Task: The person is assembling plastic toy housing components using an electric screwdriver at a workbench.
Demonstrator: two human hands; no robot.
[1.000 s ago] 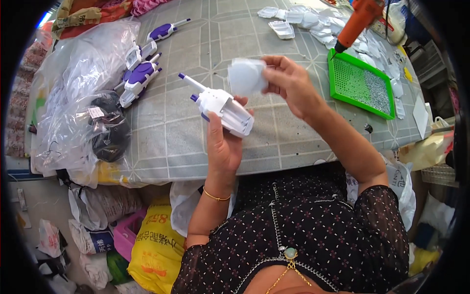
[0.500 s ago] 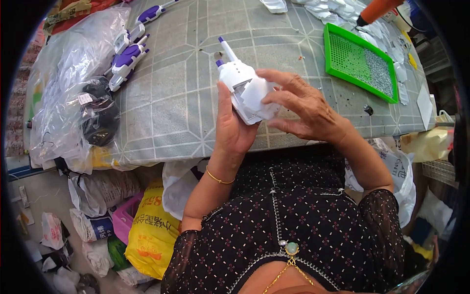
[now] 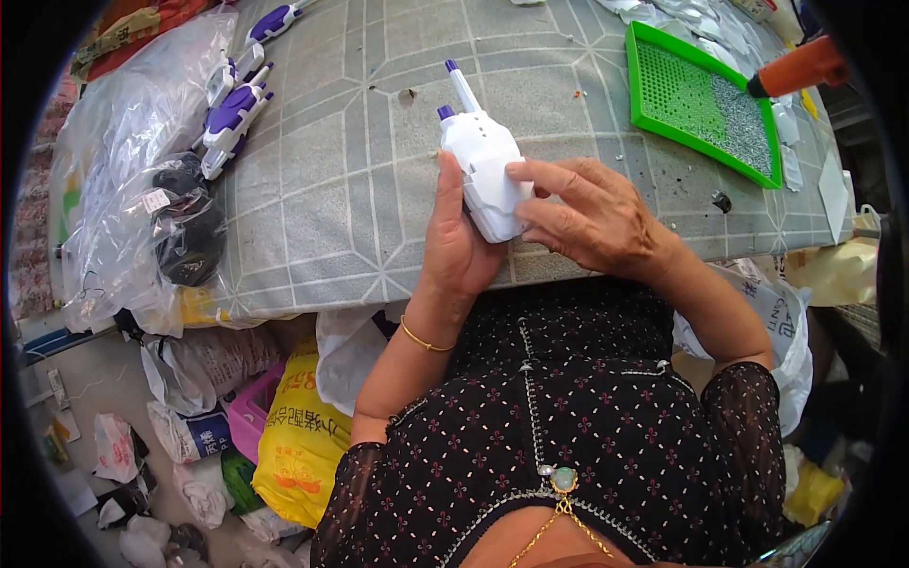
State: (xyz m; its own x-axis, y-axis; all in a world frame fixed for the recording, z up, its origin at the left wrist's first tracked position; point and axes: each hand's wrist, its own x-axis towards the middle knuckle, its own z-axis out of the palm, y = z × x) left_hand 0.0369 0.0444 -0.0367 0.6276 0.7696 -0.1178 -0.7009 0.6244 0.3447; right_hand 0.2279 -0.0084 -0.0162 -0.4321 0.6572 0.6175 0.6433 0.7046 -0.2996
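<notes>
In the head view, a white handset [image 3: 483, 147] with purple tips lies in the left hand [image 3: 464, 246], raised over the near part of the counter [image 3: 341, 227]. Its long axis runs away from the body, the antenna end farthest and leaning a little left, the broad end toward the person. The left thumb lies along its left edge; the other fingers of that hand are mostly hidden beneath, so the grip looks closed around it. The right hand [image 3: 601, 218] comes from the right, its fingers bent and parted, the tips touching the right edge of the flat white cover [image 3: 494, 194] on the upturned face. Both hands touch the handset, the left carrying it. The counter wears a grey patterned covering. To the right stands a green tray [image 3: 705, 157] of small metallic pieces, an orange power tool [image 3: 800, 68] just beside it. To the left, purple-and-white handsets [image 3: 232, 114] lie beside a clear plastic bag [image 3: 123, 133]. Below the counter, a yellow sack [image 3: 303, 435] sits among other bags.
</notes>
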